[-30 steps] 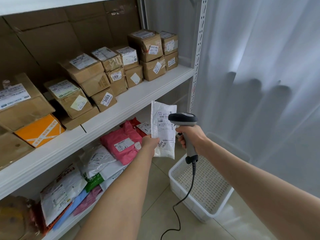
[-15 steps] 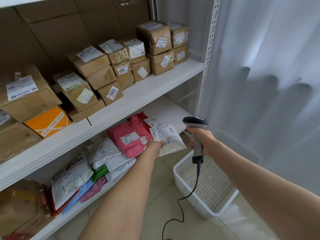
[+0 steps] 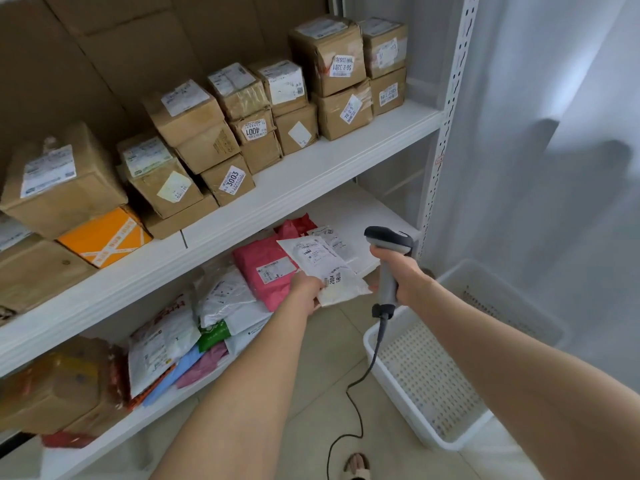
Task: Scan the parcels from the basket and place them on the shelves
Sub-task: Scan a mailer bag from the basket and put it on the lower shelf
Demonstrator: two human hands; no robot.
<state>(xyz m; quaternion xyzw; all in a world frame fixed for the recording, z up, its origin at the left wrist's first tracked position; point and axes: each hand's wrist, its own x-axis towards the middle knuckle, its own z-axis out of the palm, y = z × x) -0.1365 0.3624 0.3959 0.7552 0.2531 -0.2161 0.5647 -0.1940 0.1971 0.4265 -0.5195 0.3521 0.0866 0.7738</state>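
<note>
My left hand [image 3: 306, 289] grips a white soft parcel [image 3: 322, 265] with a printed label, held flat over the front edge of the lower shelf [image 3: 360, 216], partly above a pink parcel [image 3: 266, 268]. To its right, my right hand [image 3: 403, 275] holds a grey barcode scanner [image 3: 388, 244] upright by the handle, its black cable [image 3: 367, 372] hanging to the floor. The white perforated basket [image 3: 384, 382] stands on the floor below my right arm, with no parcel visible inside.
Several taped cardboard boxes [image 3: 214, 133] with labels fill the middle shelf [image 3: 304, 181]. Soft mailers in white, green, blue and pink [image 3: 207, 320] lie along the lower shelf. A white upright post [image 3: 450, 109] and a pale curtain [image 3: 554, 133] stand at the right.
The white parcel was upright in front of the scanner; my left hand has lowered it and laid it flat towards the lower shelf. The scanner stayed beside it.
</note>
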